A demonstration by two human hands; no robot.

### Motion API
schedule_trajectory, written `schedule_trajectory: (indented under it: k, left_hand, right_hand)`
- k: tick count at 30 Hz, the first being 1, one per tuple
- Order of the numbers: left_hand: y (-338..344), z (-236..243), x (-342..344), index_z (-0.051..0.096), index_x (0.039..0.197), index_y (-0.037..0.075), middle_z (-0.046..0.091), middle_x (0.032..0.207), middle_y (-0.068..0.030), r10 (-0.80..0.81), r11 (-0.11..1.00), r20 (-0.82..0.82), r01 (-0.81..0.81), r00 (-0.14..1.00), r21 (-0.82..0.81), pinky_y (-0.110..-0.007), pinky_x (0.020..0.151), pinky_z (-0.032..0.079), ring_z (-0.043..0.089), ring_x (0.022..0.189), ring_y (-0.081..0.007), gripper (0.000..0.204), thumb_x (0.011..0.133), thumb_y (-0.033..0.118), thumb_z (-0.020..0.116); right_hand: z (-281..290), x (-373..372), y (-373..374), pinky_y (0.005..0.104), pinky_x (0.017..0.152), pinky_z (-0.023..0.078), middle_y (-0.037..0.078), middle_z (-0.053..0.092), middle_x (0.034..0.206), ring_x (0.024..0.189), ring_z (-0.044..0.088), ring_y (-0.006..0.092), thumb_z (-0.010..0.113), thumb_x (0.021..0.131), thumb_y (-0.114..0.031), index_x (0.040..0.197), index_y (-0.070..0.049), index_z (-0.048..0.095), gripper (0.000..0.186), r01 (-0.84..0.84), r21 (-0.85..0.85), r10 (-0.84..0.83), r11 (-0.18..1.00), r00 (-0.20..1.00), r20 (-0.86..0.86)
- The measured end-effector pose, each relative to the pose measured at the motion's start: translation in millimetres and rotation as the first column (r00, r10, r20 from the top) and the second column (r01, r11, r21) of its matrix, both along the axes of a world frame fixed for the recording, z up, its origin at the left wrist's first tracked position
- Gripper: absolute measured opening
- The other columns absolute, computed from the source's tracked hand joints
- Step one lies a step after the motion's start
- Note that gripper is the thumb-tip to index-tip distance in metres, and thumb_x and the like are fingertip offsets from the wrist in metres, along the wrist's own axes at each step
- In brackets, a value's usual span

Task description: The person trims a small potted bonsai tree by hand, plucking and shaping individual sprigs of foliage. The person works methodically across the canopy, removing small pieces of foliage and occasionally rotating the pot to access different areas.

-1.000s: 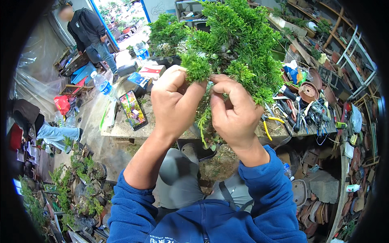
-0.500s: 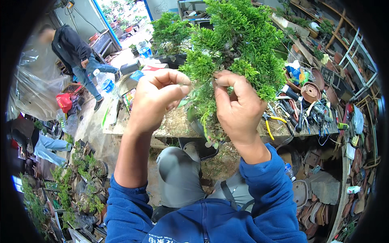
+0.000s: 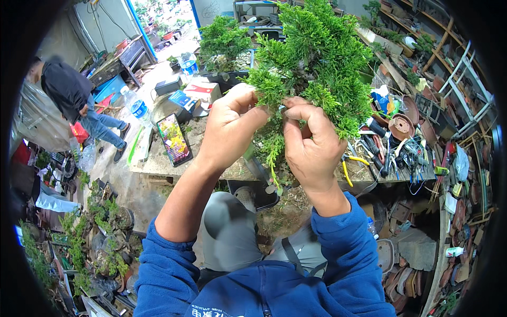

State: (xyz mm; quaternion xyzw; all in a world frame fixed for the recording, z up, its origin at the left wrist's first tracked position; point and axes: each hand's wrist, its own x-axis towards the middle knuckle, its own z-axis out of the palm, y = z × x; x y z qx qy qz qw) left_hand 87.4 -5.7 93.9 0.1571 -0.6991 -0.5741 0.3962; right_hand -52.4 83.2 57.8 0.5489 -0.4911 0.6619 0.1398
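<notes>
A juniper bonsai [image 3: 332, 63] with dense bright green foliage stands before me on the wooden workbench. At the left edge of its foliage, my left hand [image 3: 232, 129] is closed in a pinch. Whatever lies between its thumb and forefinger is too small to make out. My right hand [image 3: 314, 145] pinches a juniper branch among the lower foliage, a short way right of the left fingertips. A thin green sprig [image 3: 274, 153] hangs below, between the two hands. The fingers partly hide the trunk and lower branches.
Left on the workbench [image 3: 153, 165] lie a phone [image 3: 174, 140], boxes [image 3: 203, 89] and a water bottle [image 3: 136, 108]. Yellow-handled pliers [image 3: 349, 168], other tools and a brown pot [image 3: 401, 124] crowd the right. Another small tree [image 3: 224, 45] stands behind. A person [image 3: 71, 92] is far left.
My left hand has moved right, up to the foliage beside my right hand, which stays at the branch. The view has shifted slightly, uncovering the phone. The person at far left has moved left.
</notes>
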Motion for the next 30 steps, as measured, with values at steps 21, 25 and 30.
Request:
schedule_trajectory:
  k: [21,25,30]
  left_hand:
    - [-12,43,14,0.069,0.108,0.000,0.070,0.091,-0.0186,0.032,0.857,0.378,0.169,0.925,-0.486,-0.043,0.081,0.054,0.067,0.087,-0.0371,0.024,0.084,0.003,0.068]
    - [-10,43,19,0.068,0.097,-0.001,0.066,0.080,-0.0084,0.309,0.797,0.609,0.151,0.730,-0.585,-0.033,0.070,0.051,0.061,0.077,-0.0128,0.012,0.086,0.000,0.074]
    - [-6,26,23,0.067,0.116,0.001,0.060,0.091,0.0039,0.112,0.994,0.247,-0.106,0.962,-0.038,-0.022,0.071,0.049,0.058,0.084,-0.0028,0.035,0.082,0.001,0.075]
  right_hand:
    - [1,0,-6,0.0199,0.059,0.047,0.010,0.077,0.104,0.080,0.065,0.0062,0.075,0.089,0.007,0.098,-0.004,0.070,0.015,0.005,0.004,-0.005,1.000,1.000,0.006]
    - [4,-2,-3,0.0200,0.059,0.048,0.011,0.077,0.105,0.081,0.066,0.0064,0.076,0.089,0.006,0.097,-0.003,0.070,0.013,0.036,-0.008,-0.036,0.999,0.999,-0.012]
    - [3,1,-4,0.0193,0.056,0.046,0.010,0.078,0.107,0.075,0.064,0.0044,0.075,0.090,0.006,0.098,-0.004,0.071,0.014,0.023,-0.005,-0.023,1.000,0.999,0.038]
